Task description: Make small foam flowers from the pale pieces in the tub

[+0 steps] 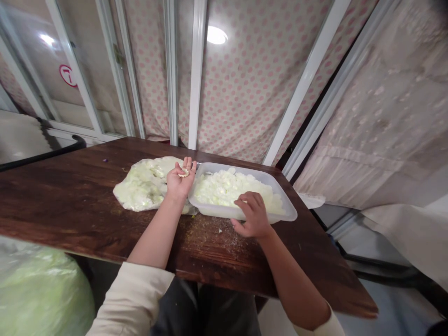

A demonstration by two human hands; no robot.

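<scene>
My left hand (181, 181) is turned palm up beside the tub's left end. Its thumb holds a small pale roundish piece (184, 173) against the fingers, which are partly stretched out. My right hand (252, 215) hangs over the near rim of a white translucent plastic tub (289, 213). Its fingers are bent and its thumb stands apart from them; no held thing shows. Inside the tub lies a heap of pale greenish-white small pieces (224, 184), whose kind I cannot make out. Left of my left hand is a clear plastic bag (142, 186) with similarly pale contents.
The dark wooden table (87, 200) carries scattered crumbs (210, 233) before the tub. A large bag of pale green stuff (42, 289) stands below the table at left. Behind are framed glass panels with a dotted curtain (252, 84); a pale cloth (378, 116) hangs at right.
</scene>
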